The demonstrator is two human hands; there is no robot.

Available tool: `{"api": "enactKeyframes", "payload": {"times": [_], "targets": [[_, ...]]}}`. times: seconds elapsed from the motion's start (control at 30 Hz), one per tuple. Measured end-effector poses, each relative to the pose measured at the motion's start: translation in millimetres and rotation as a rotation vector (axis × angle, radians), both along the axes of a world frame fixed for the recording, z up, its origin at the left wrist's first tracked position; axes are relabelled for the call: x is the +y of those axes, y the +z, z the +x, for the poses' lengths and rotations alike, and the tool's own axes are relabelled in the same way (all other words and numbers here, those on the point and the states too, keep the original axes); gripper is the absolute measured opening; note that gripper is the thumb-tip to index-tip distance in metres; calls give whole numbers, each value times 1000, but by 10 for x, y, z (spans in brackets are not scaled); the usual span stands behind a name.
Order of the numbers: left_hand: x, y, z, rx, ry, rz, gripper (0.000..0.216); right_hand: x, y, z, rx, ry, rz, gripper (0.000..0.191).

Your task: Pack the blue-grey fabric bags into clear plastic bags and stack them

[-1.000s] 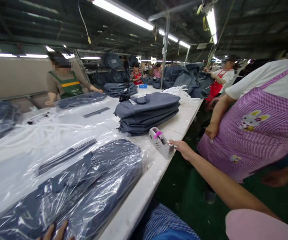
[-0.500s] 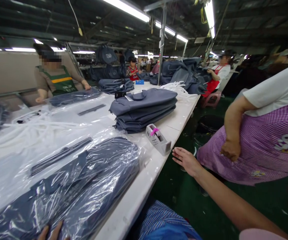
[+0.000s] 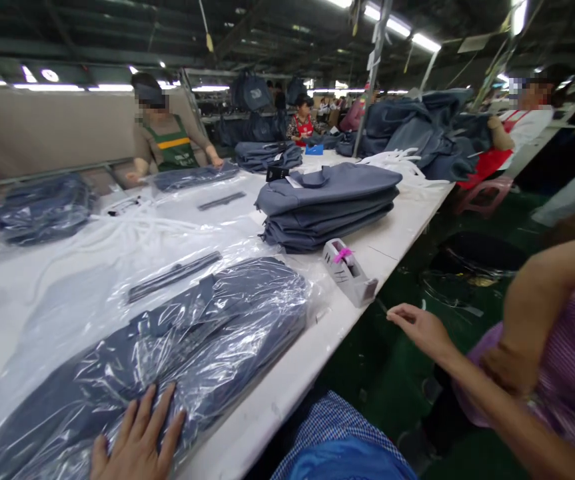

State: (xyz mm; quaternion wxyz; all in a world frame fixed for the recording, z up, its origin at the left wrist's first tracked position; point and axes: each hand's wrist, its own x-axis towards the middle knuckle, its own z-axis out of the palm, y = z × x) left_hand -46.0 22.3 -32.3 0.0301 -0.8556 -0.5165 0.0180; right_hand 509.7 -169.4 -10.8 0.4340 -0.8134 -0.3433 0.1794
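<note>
My left hand [image 3: 140, 437] lies flat with fingers spread on a dark blue-grey bag in clear plastic [image 3: 167, 347], near the front of the table. My right hand [image 3: 420, 327] is just past the table edge, thumb and forefinger pinched together. A short thin strip of tape [image 3: 382, 307] shows between those fingertips and the near end of the grey tape dispenser [image 3: 352, 277]. Pink ribbon or tape is tied on the dispenser. Behind it sits a stack of folded blue-grey bags [image 3: 327, 203], the top one with a black tag.
Dark strips [image 3: 174, 275] and white cords [image 3: 142, 227] lie on the white table [image 3: 262, 427]. Another wrapped bag [image 3: 44, 207] is at the left. A co-worker in a green apron [image 3: 174, 143] works across the table. A person in a purple checked apron [image 3: 562, 353] passes close at my right.
My view has swung left. My right hand has drawn away from the dispenser with its fingers pinched, and more of my left hand shows on the wrapped bag. The purple-aproned person has moved nearer.
</note>
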Motion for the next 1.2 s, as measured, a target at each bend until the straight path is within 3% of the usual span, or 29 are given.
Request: {"api": "enactKeyframes", "payload": {"times": [0.07,0.17,0.27,0.33,0.53,0.73,0.93,1.2], "targets": [[-18,5,-1,65,-17,11,55,16,341,-84,-291,265,-61,22],[-35,15,21,129,-12,41,55,300,940,-317,-551,662,-17,17],[-50,18,62,113,12,52,56,807,1376,-580,-607,971,18,16],[-62,15,91,95,35,52,57,1191,1494,-723,-596,1123,25,16],[-116,37,125,32,64,77,58,2188,1399,-1003,-680,1397,-113,18],[-138,96,126,-41,49,41,57,2786,1286,-1269,-793,1562,-245,18],[-143,108,195,-84,116,29,62,3142,1141,-1473,-1007,1600,-382,18],[-150,59,169,-127,127,38,62,3260,1036,-1571,-1168,1578,-409,27]]}}
